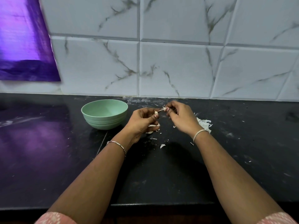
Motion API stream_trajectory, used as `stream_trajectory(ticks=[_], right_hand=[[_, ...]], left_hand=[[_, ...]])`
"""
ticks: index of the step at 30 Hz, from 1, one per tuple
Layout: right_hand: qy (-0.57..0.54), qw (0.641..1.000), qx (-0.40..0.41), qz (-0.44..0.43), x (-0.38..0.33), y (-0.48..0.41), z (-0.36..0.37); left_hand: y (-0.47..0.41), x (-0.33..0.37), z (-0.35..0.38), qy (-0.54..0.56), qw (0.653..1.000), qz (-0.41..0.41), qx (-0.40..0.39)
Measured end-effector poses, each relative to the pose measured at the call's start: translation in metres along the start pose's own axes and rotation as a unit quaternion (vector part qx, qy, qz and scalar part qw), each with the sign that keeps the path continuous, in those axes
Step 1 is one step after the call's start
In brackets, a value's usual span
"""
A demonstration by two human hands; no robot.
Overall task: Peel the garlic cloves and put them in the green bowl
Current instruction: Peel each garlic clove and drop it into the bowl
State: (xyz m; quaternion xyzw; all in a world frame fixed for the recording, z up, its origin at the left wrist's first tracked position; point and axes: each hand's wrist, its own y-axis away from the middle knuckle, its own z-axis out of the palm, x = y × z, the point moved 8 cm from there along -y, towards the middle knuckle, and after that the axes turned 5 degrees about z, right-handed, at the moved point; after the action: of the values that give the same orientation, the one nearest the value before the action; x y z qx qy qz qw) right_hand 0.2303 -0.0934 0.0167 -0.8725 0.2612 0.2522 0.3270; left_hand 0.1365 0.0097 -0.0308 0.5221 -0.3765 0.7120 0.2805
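Left hand (142, 122) pinching a garlic clove (156, 112) just right of the green bowl (104, 114), right hand (181, 118) pinching its skin strip (163, 109), peel pile (204, 124) further right on the bench (161, 175)

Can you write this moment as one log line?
step: peeling | left hand: holds garlic clove | right hand: pinches skin strip | green bowl: looks empty | peel pile: right of hands
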Motion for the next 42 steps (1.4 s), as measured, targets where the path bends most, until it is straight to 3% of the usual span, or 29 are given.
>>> stream_trajectory(ticks=[5, 12, 18, 24, 29, 33, 35, 38, 42], right_hand=[[0.129, 0.990, 0.043, 0.042, 0.026, -0.004, -0.029], [0.172, 0.978, -0.029, 0.114, 0.074, -0.005, -0.051], [0.207, 0.967, 0.048, 0.141, 0.072, -0.001, -0.065], [0.157, 0.980, 0.053, 0.114, 0.068, -0.006, -0.059], [0.226, 0.968, 0.047, 0.097, 0.062, -0.007, -0.051], [0.135, 0.988, 0.032, 0.064, 0.039, -0.007, -0.040], [0.005, 0.998, -0.016, 0.063, 0.026, -0.005, -0.023], [-0.163, 0.981, -0.071, 0.079, 0.015, -0.001, 0.000], [-0.178, 0.976, -0.075, 0.096, 0.013, 0.001, 0.007]], left_hand=[[0.003, -0.001, 0.008, -0.015, 0.999, 0.003, -0.038], [0.002, -0.003, 0.013, -0.025, 0.998, -0.011, -0.061], [0.004, -0.003, 0.016, -0.030, 0.996, -0.013, -0.081], [0.004, 0.000, 0.014, -0.023, 0.998, -0.006, -0.059], [0.004, 0.001, 0.012, -0.013, 0.998, 0.007, -0.054], [0.000, 0.001, 0.009, -0.022, 0.999, 0.015, -0.030], [-0.002, 0.000, 0.007, -0.036, 0.999, 0.021, -0.015], [-0.004, 0.000, 0.003, -0.066, 0.997, 0.032, 0.002], [-0.006, 0.000, -0.006, -0.097, 0.994, 0.043, 0.035]])
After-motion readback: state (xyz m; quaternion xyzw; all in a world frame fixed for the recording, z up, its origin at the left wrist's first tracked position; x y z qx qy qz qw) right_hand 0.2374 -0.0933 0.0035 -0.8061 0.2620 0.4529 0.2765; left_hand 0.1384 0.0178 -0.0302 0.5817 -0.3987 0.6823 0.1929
